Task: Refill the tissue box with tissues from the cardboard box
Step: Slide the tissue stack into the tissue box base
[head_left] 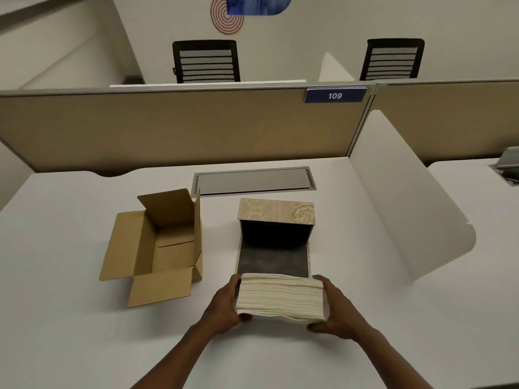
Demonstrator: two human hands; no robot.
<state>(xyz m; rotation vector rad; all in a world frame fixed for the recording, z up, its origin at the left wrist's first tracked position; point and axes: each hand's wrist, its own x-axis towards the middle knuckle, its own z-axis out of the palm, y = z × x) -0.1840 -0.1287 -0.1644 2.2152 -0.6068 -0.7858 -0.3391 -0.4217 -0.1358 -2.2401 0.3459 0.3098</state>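
Observation:
A thick stack of cream tissues point(279, 297) is held between both hands just above the white desk. My left hand point(224, 307) grips its left end and my right hand point(335, 311) grips its right end. Right behind the stack lies the beige patterned tissue box point(276, 210), on its side with its dark inside facing me and its dark flap point(273, 261) folded flat on the desk; the stack's far edge reaches the flap's near edge. The brown cardboard box point(165, 245) stands to the left with its flaps open and nothing visible inside.
A grey cable-tray lid point(252, 181) is set into the white desk point(70, 318) behind both boxes. A tan partition point(168, 127) closes the far side. A white divider panel point(407, 214) bounds the right. Two black chairs stand beyond the partition.

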